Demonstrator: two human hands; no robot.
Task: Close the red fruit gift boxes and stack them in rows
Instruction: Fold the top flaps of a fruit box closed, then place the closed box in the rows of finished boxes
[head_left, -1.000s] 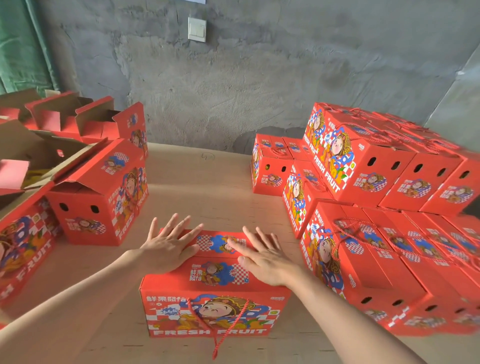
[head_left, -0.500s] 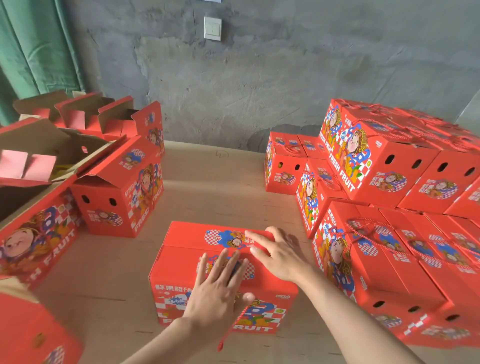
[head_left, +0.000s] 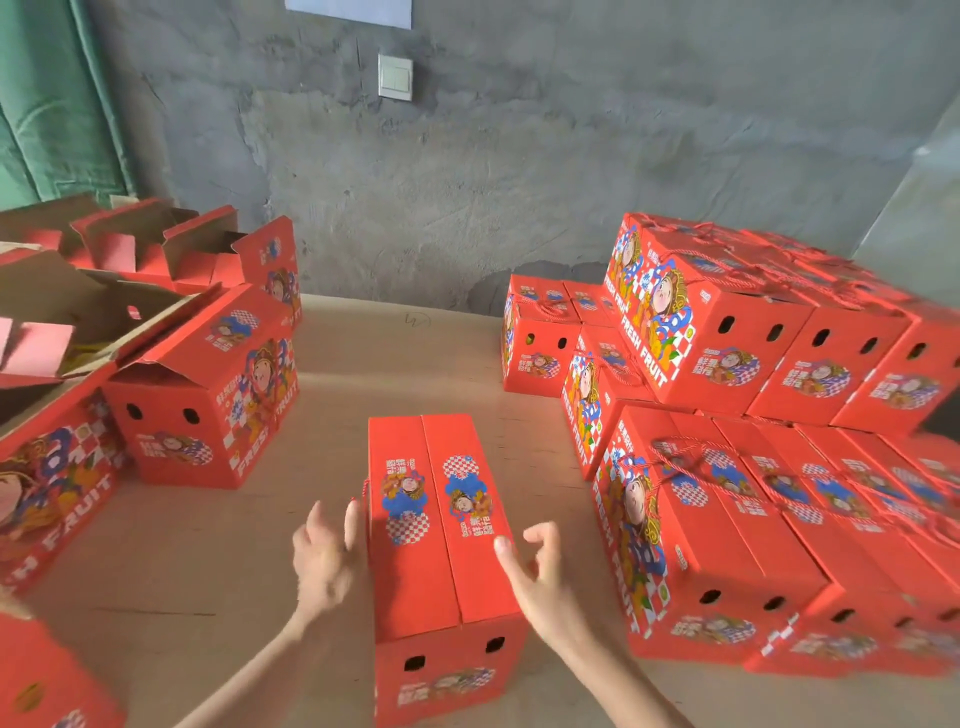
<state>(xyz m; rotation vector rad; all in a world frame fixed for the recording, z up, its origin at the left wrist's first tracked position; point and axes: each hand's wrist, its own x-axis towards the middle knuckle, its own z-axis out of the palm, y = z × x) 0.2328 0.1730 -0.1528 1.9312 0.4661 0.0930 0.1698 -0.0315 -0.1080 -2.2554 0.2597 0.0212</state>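
Two hands flank the box (head_left: 441, 545) in front of us. It stands closed on the table (head_left: 363, 364), its top flaps meeting along a middle seam and its narrow end with two holes turned toward us. Our left hand (head_left: 324, 561) is just left of the box, released, with its fingers straight and raised beside the box's left wall. The blur keeps us from telling whether they touch it. A red cord (head_left: 365, 488) shows at that same wall, just above the fingertips. Our right hand (head_left: 543, 577) is at the box's right edge, also released and grasping nothing. One finger reaches to the rim of the top flap and the others are loosely bent.

Right of the box, near it but apart, we see the stack (head_left: 727, 545) of closed boxes set in rows, with an upper layer (head_left: 727, 332) resting on the rows farther back. Left of the box, well apart, stand the open boxes (head_left: 208, 389), their flaps up. Beyond the box rises a grey wall (head_left: 571, 156) with a switch (head_left: 395, 77), and a green curtain (head_left: 41, 104) hangs far to the left.
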